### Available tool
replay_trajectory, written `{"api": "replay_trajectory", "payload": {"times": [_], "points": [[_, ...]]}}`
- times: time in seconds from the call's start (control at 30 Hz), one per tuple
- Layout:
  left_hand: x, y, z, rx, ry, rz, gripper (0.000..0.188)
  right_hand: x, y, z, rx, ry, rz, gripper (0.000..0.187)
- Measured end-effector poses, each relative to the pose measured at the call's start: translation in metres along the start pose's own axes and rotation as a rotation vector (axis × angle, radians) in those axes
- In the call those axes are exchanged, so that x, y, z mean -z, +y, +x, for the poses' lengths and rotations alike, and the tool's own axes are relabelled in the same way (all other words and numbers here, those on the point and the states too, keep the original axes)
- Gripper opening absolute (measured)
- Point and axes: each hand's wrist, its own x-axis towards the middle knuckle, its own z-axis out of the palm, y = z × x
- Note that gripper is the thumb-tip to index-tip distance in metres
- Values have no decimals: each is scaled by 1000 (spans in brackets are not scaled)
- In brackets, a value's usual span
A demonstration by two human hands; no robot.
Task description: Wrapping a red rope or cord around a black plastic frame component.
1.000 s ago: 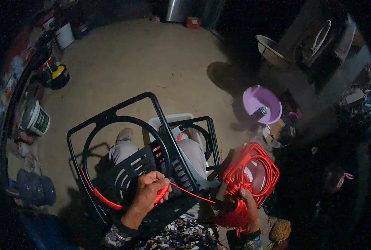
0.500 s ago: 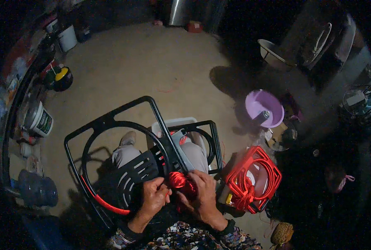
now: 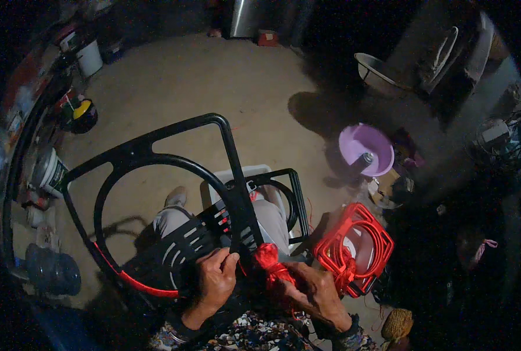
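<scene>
A black frame (image 3: 232,149) with a large round opening and slotted panels leans over my knees. Red cord (image 3: 146,286) is wound tightly round its curved bar at the lower left. My left hand (image 3: 212,286) is closed in a pinch at the frame's near side, a thin red strand showing by the fingertips. Beside it, my right hand (image 3: 319,289) grips a wound bundle of red cord (image 3: 267,256); its fingers partly cover the bundle's lower end. What lies under my left palm is hidden.
To the right stands a red frame (image 3: 383,245) with coiled red cord. Beyond it is a purple basin (image 3: 348,146) holding a can. A pale tub (image 3: 209,196) and a smaller black frame (image 3: 298,205) are past my knees. Buckets line the left wall.
My right hand has moved right with the cord bundle, away from my left hand. The black frame appears larger and shifted up and left in view. My left hand stays pinched.
</scene>
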Motion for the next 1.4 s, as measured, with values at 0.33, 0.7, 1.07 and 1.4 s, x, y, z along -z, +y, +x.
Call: {"api": "replay_trajectory", "payload": {"times": [0.33,0.7,1.07,1.4], "points": [[-12,14,-11,-279,24,186,13,-60,22,28,38,35,-332,35],[-12,-2,-16,3,-87,161,24,-57,36,19,99,32,-266,28],[-6,-12,-25,-12,-129,168,18,-32,-13,68,223,-112,-326,32],[-15,-25,-29,-176,-241,174,12,-65,35,104,771,-193,-890,17]]}}
